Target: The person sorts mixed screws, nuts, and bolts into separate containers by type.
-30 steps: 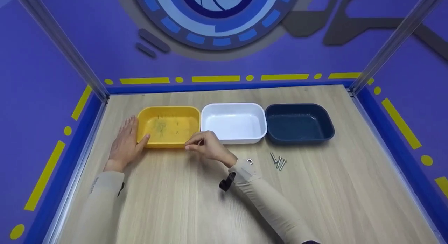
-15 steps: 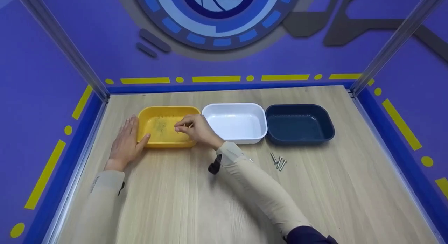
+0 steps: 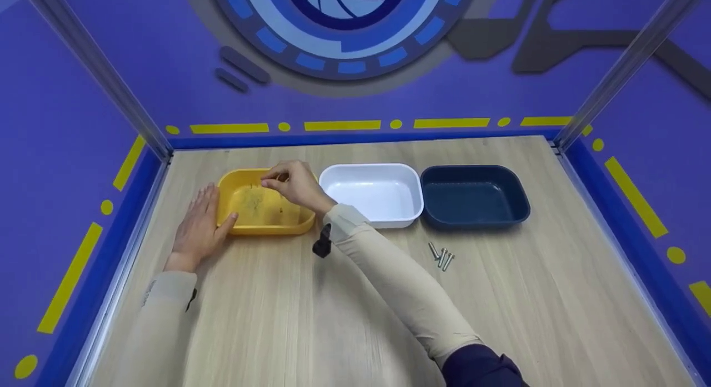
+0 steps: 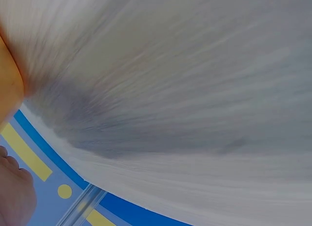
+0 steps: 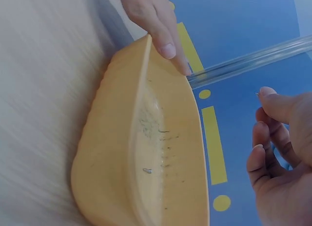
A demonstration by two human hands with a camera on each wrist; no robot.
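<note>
Landmark: the yellow tray, leftmost of three trays in a row on the wooden table.

1. Loose stock. Three screws lie in a small cluster on the table, nearer the person than the tray row and well to the right of the yellow tray. These appear still to be sorted.
2. Left hand. It rests flat on the table against the yellow tray's left wall, fingers straight, thumb touching the near-left corner; it holds nothing.
3. Right hand. It hovers over the yellow tray's far-right part, fingertips drawn together as in a pinch. Whether a small part sits between them cannot be told; the right wrist view shows loosely curled fingers and no clear item.
4. Tray contents. Small dark specks and one light fleck show on the yellow tray's floor. The white tray just right of it, and the dark blue tray beyond that, show nothing inside.

Judgement: sorting is partly done.
</note>
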